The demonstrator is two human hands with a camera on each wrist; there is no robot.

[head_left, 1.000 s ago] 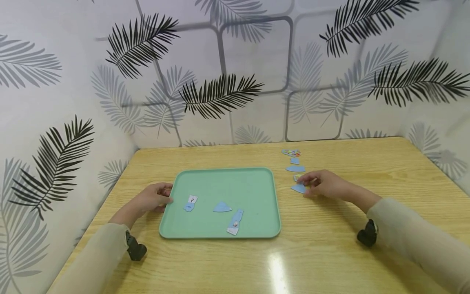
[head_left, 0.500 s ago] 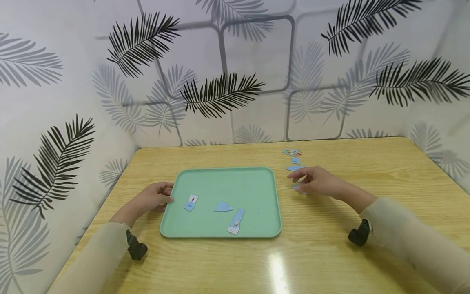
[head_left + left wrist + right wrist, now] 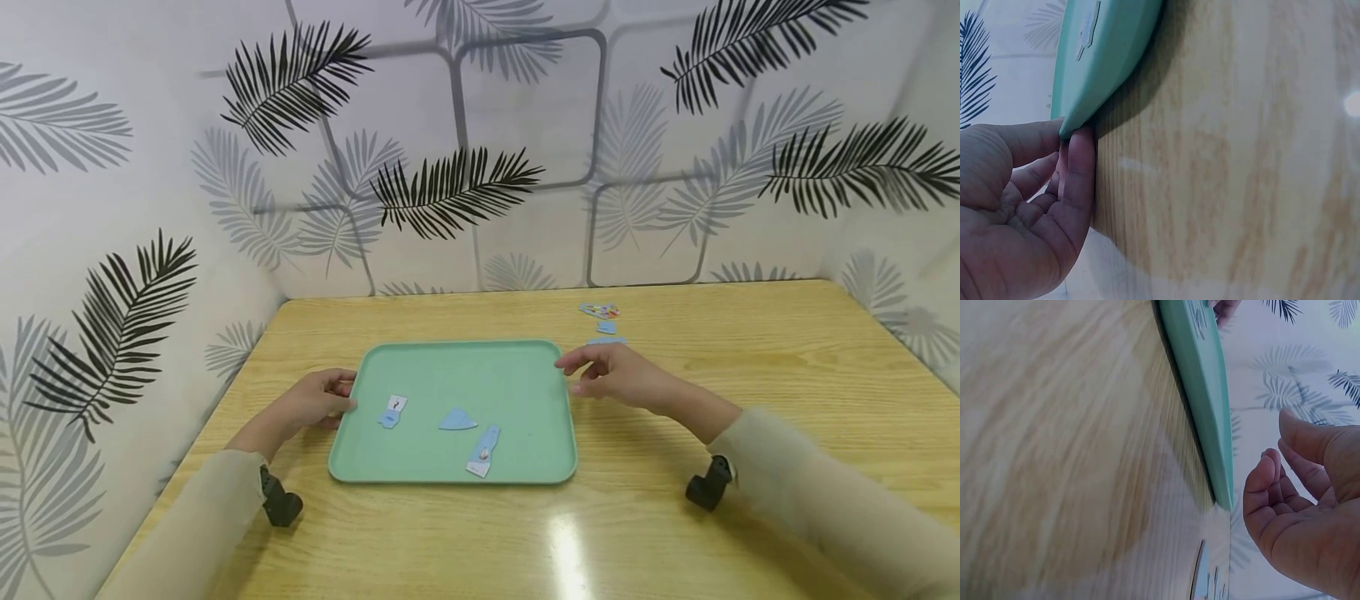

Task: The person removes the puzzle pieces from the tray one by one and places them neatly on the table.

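A light green tray [image 3: 525, 375] lies on the wooden table, with three flat cut-out pieces on it. They are a blue-and-white piece [image 3: 392, 412] at left, a blue triangular piece [image 3: 457, 419] in the middle and a longer blue piece [image 3: 483, 451] with a small picture near the front. My left hand [image 3: 318, 400] pinches the tray's left rim, thumb above and fingers below, as the left wrist view shows. Over the tray's right rim hovers my right hand [image 3: 611, 372], its thumb and loosely bent fingers apart. Nothing shows between them in the right wrist view [image 3: 1310, 506].
Past the right hand, more cut-outs form a column on the table [image 3: 750, 350]: a multicoloured piece [image 3: 600, 311], a small blue one [image 3: 607, 327] and a blue one [image 3: 607, 340] partly hidden by the hand. A leaf-patterned wall [image 3: 525, 233] stands behind the table.
My right hand has lifted from beside the lower cut-outs and moved left to the tray's right rim. The left hand keeps its grip on the tray, and the pieces on it stay put.
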